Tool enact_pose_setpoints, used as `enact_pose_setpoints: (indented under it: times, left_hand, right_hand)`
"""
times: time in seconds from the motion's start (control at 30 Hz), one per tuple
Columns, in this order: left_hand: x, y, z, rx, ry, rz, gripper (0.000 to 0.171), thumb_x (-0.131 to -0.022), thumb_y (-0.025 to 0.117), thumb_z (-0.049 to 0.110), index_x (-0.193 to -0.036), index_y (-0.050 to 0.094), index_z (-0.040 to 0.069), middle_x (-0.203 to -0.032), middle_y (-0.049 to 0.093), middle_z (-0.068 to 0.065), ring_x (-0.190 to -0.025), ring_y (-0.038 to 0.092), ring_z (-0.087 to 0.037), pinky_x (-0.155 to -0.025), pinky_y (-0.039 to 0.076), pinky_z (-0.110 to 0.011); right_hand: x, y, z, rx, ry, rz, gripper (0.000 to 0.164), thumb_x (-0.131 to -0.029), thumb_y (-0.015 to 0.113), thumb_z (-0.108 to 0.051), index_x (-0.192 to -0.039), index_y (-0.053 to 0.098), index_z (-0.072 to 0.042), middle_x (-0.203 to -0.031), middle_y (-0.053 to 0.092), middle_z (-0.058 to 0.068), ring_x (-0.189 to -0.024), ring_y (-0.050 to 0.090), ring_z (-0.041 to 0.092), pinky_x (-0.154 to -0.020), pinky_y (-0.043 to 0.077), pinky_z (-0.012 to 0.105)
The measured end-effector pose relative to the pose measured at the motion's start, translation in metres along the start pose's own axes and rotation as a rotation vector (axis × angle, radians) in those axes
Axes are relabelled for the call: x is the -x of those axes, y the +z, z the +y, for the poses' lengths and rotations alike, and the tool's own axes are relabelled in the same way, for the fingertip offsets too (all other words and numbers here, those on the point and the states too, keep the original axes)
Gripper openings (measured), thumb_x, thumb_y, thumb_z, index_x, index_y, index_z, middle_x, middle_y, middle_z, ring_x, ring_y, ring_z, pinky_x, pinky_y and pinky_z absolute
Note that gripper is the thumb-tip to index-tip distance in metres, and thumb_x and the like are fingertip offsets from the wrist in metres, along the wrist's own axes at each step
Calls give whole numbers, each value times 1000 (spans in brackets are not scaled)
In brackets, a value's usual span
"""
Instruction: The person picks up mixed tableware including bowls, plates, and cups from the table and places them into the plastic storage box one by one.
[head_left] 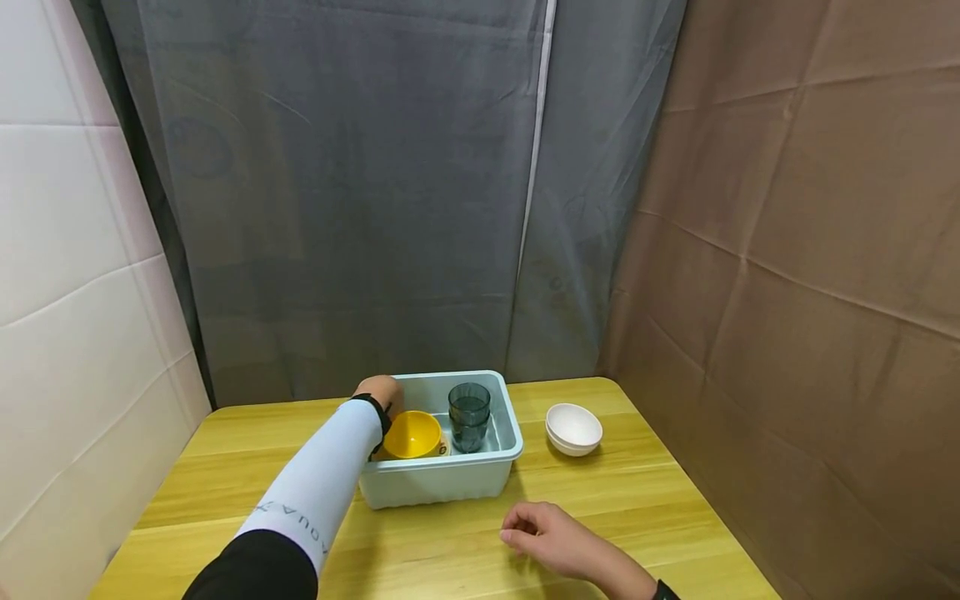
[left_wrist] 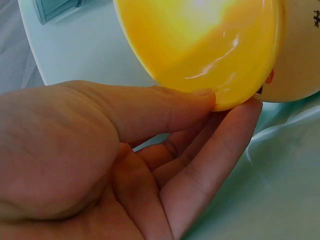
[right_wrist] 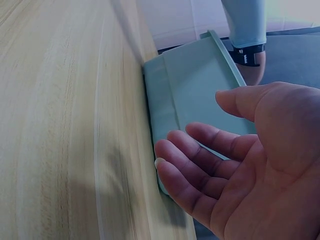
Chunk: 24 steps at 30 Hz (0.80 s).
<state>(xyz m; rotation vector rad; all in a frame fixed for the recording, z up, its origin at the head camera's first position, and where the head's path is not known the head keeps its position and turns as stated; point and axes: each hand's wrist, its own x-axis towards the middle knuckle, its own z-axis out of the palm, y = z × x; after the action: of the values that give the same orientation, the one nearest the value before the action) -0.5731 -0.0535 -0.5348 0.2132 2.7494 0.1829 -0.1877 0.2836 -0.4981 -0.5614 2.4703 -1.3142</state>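
Observation:
My left hand (head_left: pixel 382 390) reaches into a pale blue-green plastic bin (head_left: pixel 438 483). In the left wrist view its thumb and fingers pinch the rim of a yellow bowl (left_wrist: pixel 200 55). Beneath that bowl shows a cream-coloured dish (left_wrist: pixel 300 55) with dark and red markings, mostly hidden. Two dark translucent cups (head_left: pixel 469 421), stacked one in the other, stand in the right part of the bin. My right hand (head_left: pixel 551 537) hovers low over the table in front of the bin, its fingers loosely curled and nothing in them.
White bowls (head_left: pixel 573 429), stacked, sit on the wooden table (head_left: pixel 630 492) to the right of the bin. A grey curtain (head_left: pixel 360 208) hangs behind the table, a brown one (head_left: pixel 825 250) along the right side and a white one (head_left: pixel 75 292) on the left.

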Motion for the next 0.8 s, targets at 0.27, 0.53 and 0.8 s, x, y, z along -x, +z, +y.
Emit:
enact_pose_setpoints:
  times: [0.27, 0.53, 0.8]
  left_hand:
    - [10, -2, 7, -25, -15, 9, 15, -83, 83, 3, -72, 84, 12, -89, 75, -6, -78, 66, -27, -63, 62, -37]
    - [93, -31, 43, 6, -60, 41, 10, -91, 81, 0, -89, 85, 8, -105, 74, -8, -91, 64, -28, -77, 62, -37]
    - [215, -74, 76, 74, -22, 160, 10, -99, 77, 2, -109, 76, 5, -107, 67, -11, -92, 59, -30, -79, 53, -38]
  right_hand:
    - [0, 1, 0, 3, 4, 1, 20, -111, 68, -24, -112, 74, -5, -95, 72, 7, -84, 69, 25, -72, 54, 28]
    - [-3, 0, 1, 12, 8, -3, 18, -111, 68, -24, -111, 75, -7, -95, 72, 7, -83, 67, 19, -72, 53, 29]
    - [-7, -5, -1, 19, 6, -10, 20, -111, 67, -24, -112, 74, -6, -96, 72, 8, -84, 68, 22, -72, 52, 30]
